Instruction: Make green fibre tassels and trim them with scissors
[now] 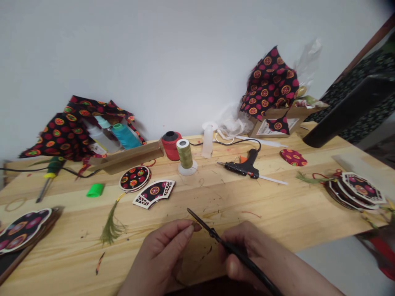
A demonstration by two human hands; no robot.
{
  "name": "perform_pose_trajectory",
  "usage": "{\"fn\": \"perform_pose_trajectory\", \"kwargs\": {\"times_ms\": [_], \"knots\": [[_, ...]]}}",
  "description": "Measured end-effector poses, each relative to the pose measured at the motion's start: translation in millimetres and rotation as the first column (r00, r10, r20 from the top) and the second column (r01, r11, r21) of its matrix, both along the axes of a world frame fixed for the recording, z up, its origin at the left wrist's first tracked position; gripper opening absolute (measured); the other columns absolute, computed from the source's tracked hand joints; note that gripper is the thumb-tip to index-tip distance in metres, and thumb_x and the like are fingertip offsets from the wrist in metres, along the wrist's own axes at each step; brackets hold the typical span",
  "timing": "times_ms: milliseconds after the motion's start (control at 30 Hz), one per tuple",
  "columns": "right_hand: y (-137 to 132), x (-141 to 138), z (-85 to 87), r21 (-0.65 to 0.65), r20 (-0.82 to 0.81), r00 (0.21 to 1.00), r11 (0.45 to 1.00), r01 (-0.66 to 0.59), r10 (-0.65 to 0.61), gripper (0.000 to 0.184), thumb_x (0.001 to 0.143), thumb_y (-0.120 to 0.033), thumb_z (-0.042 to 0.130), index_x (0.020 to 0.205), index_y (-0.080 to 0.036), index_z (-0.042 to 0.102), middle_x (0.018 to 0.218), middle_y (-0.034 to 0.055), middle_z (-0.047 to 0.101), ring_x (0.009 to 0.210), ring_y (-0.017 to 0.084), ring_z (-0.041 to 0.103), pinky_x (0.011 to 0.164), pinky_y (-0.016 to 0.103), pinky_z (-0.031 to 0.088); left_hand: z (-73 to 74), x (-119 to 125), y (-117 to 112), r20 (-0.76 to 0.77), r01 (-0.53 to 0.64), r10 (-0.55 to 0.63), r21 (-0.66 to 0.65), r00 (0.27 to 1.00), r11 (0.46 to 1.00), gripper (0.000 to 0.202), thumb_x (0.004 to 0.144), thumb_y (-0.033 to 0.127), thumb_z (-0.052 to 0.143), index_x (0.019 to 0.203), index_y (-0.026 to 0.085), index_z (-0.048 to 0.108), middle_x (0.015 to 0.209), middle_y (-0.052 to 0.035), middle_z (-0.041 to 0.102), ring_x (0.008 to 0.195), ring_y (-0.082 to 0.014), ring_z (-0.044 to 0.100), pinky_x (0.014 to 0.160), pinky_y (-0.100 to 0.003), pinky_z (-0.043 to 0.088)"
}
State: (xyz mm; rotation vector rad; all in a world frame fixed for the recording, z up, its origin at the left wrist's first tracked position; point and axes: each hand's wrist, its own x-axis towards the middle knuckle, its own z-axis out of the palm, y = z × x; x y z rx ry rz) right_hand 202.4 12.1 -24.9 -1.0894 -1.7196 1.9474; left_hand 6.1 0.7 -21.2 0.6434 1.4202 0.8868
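My right hand (247, 257) is wrapped around a pair of dark scissors (226, 245), whose blades point up and to the left. Close to the blade, my left hand (165, 250) has thumb and index finger pressed together; what lies between them is too small to make out. Beyond my hands lies a fan-shaped ornament (154, 193) with a patterned fabric centre and pale cut-out ends. Beside it is a round fabric-covered ornament (135, 178) with an olive tassel (112, 224). A spool of olive thread (184, 154) stands farther back.
A black glue gun (243, 165) lies right of the spools, its cord running behind. Stacked ornaments (359, 191) sit at the right, another ornament (26, 230) at the left. A red thread spool (171, 146), screwdriver (46, 185), green cap (95, 190) and cardboard box (273, 121) stand around.
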Motion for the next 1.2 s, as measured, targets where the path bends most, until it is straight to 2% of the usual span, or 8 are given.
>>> {"fn": "perform_pose_trajectory", "kwargs": {"times_ms": [100, 233, 600, 800, 933, 1067, 1200], "knots": [[0.5, -2.3, 3.5, -0.002, -0.072, 0.997, 1.0, 0.008, -0.009, 0.04, 0.08, -0.051, 0.057, 0.066, -0.015, 0.047, 0.061, -0.0052, 0.036, 0.057, 0.007, 0.028, 0.047, 0.02, 0.02, -0.1, -0.1, -0.1, 0.037, 0.014, -0.013, -0.006, 0.999, 1.0, 0.015, 0.064, 0.034, 0.076, 0.072, 0.022, 0.076, 0.047, 0.005, 0.05, 0.045, -0.0077, 0.036, 0.038, -0.016, 0.025], [0.6, -2.9, 5.9, -0.016, -0.053, 0.999, 1.0, 0.008, -0.009, 0.039, 0.08, -0.051, 0.057, 0.066, -0.016, 0.047, 0.06, -0.005, 0.036, 0.056, 0.007, 0.027, 0.046, 0.02, 0.019, 1.0, -0.2, -0.2, 0.051, 0.014, -0.014, 0.003, 0.999, 1.0, 0.013, 0.063, 0.033, 0.077, 0.068, 0.022, 0.075, 0.051, 0.0045, 0.052, 0.046, -0.007, 0.036, 0.039, -0.015, 0.027], [-1.5, 0.8, 2.3, 0.072, 0.088, 0.995, 0.996, -0.054, 0.048, 0.017, 0.078, -0.029, 0.058, 0.072, -0.017, 0.048, 0.063, -0.0056, 0.041, 0.056, 0.007, 0.031, 0.045, 0.019, 0.021, -0.8, -0.2, -2.1, 0.055, -0.016, 0.015, 0.016, 0.998, 1.0, 0.024, 0.064, 0.037, 0.075, 0.079, 0.019, 0.076, 0.048, 0.0055, 0.048, 0.044, -0.0071, 0.032, 0.04, -0.017, 0.026], [-3.2, 1.1, 2.1, 0.084, 0.143, 0.989, 0.996, -0.044, 0.032, 0.025, 0.078, -0.036, 0.06, 0.069, -0.017, 0.048, 0.059, -0.0062, 0.039, 0.054, 0.007, 0.03, 0.044, 0.019, 0.02, 0.6, 1.7, -4.4, 0.118, -0.033, 0.03, 0.022, 0.993, 0.999, 0.016, 0.066, 0.033, 0.075, 0.075, 0.019, 0.076, 0.045, 0.007, 0.043, 0.042, -0.0057, 0.028, 0.038, -0.016, 0.023], [-4.3, -0.1, 3.1, 0.049, 0.107, 0.994, 0.999, -0.014, 0.009, 0.027, 0.078, -0.037, 0.062, 0.067, -0.017, 0.047, 0.06, -0.0059, 0.037, 0.055, 0.007, 0.028, 0.045, 0.02, 0.019, -2.3, 0.3, -5.7, 0.102, -0.023, 0.021, 0.015, 0.995, 1.0, 0.019, 0.067, 0.034, 0.074, 0.078, 0.018, 0.076, 0.043, 0.008, 0.036, 0.042, -0.0053, 0.023, 0.037, -0.015, 0.019], [-4.7, -3.4, 6.6, -0.038, 0.053, 0.999, 0.999, 0.007, -0.005, 0.034, 0.077, -0.045, 0.062, 0.066, -0.016, 0.048, 0.061, -0.0051, 0.037, 0.056, 0.007, 0.029, 0.046, 0.021, 0.02, -2.7, 0.7, -6.7, 0.108, -0.022, 0.019, 0.022, 0.994, 1.0, 0.02, 0.066, 0.034, 0.075, 0.079, 0.018, 0.076, 0.046, 0.0069, 0.039, 0.044, -0.0058, 0.025, 0.038, -0.015, 0.021], [-5.8, -4.2, 4.8, -0.045, 0.006, 1.0, 0.999, 0.03, -0.03, 0.038, 0.078, -0.051, 0.059, 0.066, -0.016, 0.05, 0.06, -0.0047, 0.039, 0.056, 0.008, 0.031, 0.048, 0.021, 0.023, -5.2, -0.1, -7.8, 0.077, -0.03, 0.027, 0.037, 0.997, 0.999, 0.023, 0.067, 0.036, 0.074, 0.078, 0.016, 0.075, 0.045, 0.0076, 0.037, 0.044, -0.006, 0.024, 0.038, -0.016, 0.02]]}}
